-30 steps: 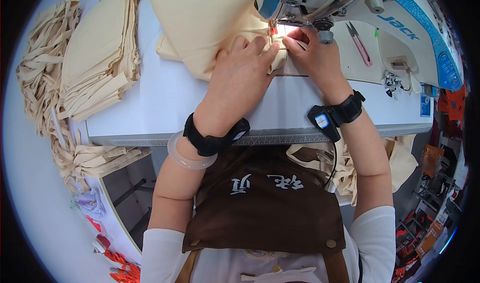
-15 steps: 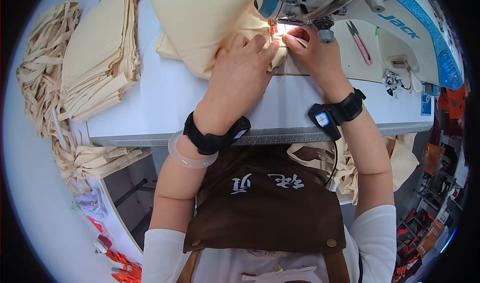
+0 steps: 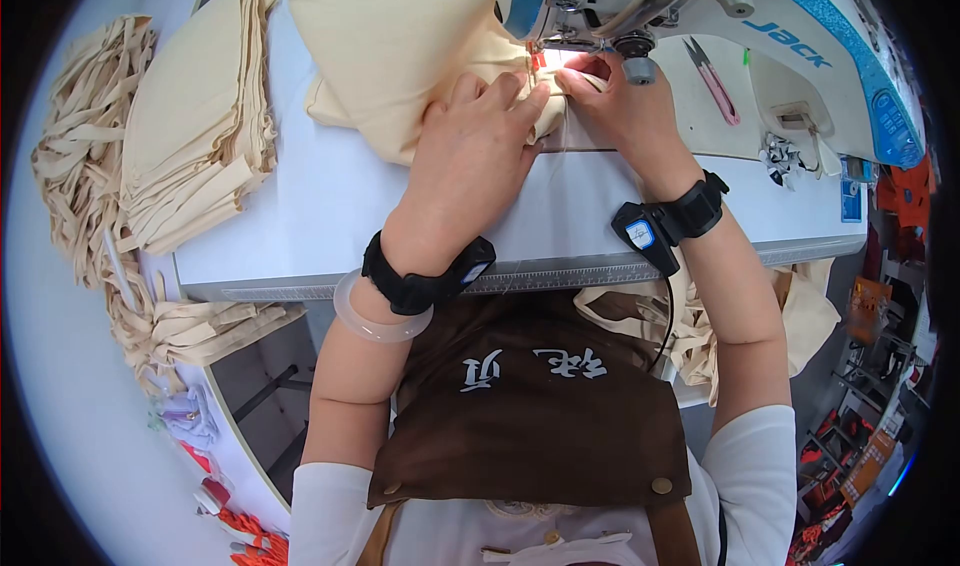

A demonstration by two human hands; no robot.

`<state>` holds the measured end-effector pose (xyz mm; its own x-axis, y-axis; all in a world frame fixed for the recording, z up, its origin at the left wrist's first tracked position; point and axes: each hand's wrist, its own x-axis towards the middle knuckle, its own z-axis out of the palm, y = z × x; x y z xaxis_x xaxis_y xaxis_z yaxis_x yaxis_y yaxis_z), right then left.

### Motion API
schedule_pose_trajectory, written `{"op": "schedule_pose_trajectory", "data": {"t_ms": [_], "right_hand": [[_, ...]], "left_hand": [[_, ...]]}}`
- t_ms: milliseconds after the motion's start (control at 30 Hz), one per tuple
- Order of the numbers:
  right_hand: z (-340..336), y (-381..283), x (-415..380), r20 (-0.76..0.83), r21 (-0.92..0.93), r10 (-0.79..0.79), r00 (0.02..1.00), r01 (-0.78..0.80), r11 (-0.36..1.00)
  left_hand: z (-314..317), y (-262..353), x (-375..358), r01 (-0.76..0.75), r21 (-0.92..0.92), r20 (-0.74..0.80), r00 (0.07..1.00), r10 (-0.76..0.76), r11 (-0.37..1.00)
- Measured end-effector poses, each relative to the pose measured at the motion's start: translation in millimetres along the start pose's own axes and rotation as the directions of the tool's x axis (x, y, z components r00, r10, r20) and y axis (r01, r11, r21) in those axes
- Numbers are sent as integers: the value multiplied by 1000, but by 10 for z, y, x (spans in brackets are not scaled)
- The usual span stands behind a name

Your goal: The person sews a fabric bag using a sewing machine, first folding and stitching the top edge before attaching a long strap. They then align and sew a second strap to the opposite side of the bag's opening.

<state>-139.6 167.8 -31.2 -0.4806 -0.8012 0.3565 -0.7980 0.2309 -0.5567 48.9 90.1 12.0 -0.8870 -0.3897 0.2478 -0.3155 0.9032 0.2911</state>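
Note:
Cream canvas cloth (image 3: 385, 41) lies bunched under the needle area of a white and blue sewing machine (image 3: 715, 41). My left hand (image 3: 470, 156) rests on the cloth with its fingers bent, gripping the folded edge just left of the lit presser foot. Close to the needle on the right, my right hand (image 3: 635, 111) pinches a narrow end of the same cloth between thumb and fingers. Some of its fingertips are hidden behind the machine head. A thin thread trails down between the hands. The needle tip itself is too small to make out.
Pink-handled thread snips (image 3: 712, 81) lie on the machine bed to the right. A stack of folded cream fabric (image 3: 200, 106) and a heap of straps (image 3: 85, 146) are at the left. A ruler strip (image 3: 530, 278) runs along the table's front edge.
The view has shifted slightly, so the machine and cloth appear a little further left. Both hands keep their hold on the cloth beside the needle, with little visible movement.

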Motion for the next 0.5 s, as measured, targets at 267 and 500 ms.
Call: {"op": "schedule_pose_trajectory", "data": {"t_ms": [267, 500], "right_hand": [[-15, -2, 48, 58, 6, 89, 994, -89, 996], [49, 124, 141, 136, 172, 130, 982, -153, 973]], "left_hand": [[-14, 8, -4, 9, -9, -3, 1000, -9, 1000], [-21, 38, -2, 26, -12, -1, 1000, -26, 1000]]}}
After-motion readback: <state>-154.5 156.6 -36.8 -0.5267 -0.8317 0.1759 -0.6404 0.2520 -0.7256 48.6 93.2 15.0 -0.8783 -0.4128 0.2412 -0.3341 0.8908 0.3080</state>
